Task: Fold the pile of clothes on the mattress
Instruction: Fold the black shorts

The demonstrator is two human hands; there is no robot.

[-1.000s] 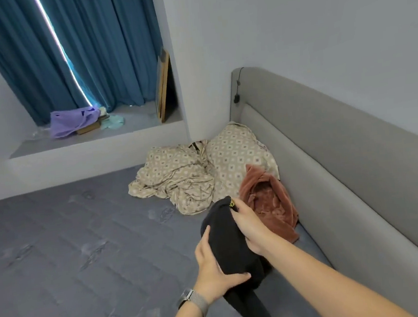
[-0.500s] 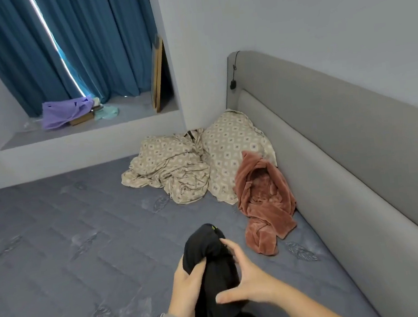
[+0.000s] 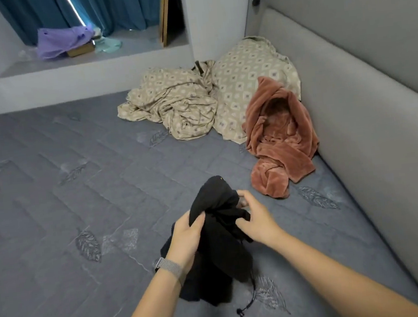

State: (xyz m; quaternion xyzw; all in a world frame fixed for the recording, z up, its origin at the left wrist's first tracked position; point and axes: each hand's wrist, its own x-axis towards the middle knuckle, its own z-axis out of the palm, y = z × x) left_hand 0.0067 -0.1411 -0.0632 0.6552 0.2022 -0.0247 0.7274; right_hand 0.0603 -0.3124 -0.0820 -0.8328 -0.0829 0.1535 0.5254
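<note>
While bunched above the grey mattress (image 3: 52, 200), black garment (image 3: 221, 237): gripped by left hand (image 3: 185, 238), fingers curled; pinched by right hand (image 3: 257, 220); rust fleece garment (image 3: 278, 140) lying near.

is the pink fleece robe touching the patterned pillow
Touching. In the head view the pink fleece robe lies draped over the lower right part of the patterned pillow, its upper folds overlapping the pillow's fabric with no mattress showing between them.

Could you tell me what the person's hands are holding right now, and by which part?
Both hands grip a bunched black fabric garment near its top: left hand on its left side, right hand on its right.
</note>
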